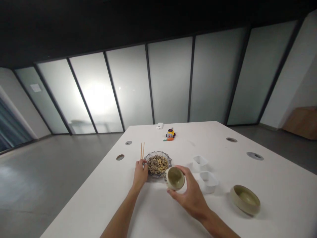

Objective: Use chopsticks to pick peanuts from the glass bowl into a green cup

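Observation:
A clear glass bowl (158, 164) filled with peanuts and striped seeds sits on the white table. At its left rim, my left hand (141, 172) has its fingers closed near a pair of wooden chopsticks (142, 150), which point away beyond the fingers. Whether the hand grips the chopsticks, the rim or both is hard to make out. My right hand (189, 195) is wrapped round a small beige cup (175, 178), tilted beside the bowl's right front side with its mouth facing me. The cup's visible inside holds nothing.
Two clear plastic containers (200, 163) (208, 181) stand right of the cup. An olive-beige bowl (245, 199) lies farther right. Toward the back are a yellow toy car (170, 133), a toy carrot (168, 139) and a white box (159, 126). Round holes pierce the white table (104, 198).

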Action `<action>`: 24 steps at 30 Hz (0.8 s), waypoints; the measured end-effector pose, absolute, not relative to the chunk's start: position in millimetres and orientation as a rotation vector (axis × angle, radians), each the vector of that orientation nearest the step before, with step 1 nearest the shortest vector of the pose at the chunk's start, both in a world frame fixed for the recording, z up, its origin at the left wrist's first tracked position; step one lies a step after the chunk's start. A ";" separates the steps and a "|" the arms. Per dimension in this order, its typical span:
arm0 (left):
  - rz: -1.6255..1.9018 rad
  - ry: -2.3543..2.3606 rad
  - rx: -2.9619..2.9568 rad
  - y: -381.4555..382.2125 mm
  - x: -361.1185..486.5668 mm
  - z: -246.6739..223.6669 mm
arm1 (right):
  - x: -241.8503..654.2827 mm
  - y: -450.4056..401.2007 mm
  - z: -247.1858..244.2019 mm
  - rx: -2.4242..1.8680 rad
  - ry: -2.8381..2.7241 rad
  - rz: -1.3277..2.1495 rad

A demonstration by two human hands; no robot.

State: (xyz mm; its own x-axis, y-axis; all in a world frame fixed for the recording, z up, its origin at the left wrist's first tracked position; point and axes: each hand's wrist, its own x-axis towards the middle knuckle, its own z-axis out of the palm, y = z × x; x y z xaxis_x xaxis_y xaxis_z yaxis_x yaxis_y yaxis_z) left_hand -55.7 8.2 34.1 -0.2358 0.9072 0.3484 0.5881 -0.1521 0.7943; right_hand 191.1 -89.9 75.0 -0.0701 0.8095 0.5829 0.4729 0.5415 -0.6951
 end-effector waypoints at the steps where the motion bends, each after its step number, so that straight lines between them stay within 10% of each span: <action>1: 1.345 1.785 1.686 8.8 -57.1 34.4 | 183.3 -95.0 69.2 -1.054 -1.778 0.436; 24: 1.539 1.919 1.382 14.5 -126.4 52.7 | 72.9 -65.3 52.8 -1.167 -2.260 0.609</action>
State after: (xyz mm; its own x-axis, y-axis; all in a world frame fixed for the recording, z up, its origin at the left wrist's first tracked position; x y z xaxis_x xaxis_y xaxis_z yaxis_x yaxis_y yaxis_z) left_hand -126.4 14.5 52.7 -0.4816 0.8210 0.3067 0.4778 -0.0474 0.8772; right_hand 72.9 -65.3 52.8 -0.4936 0.8358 0.2403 0.6022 0.5278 -0.5990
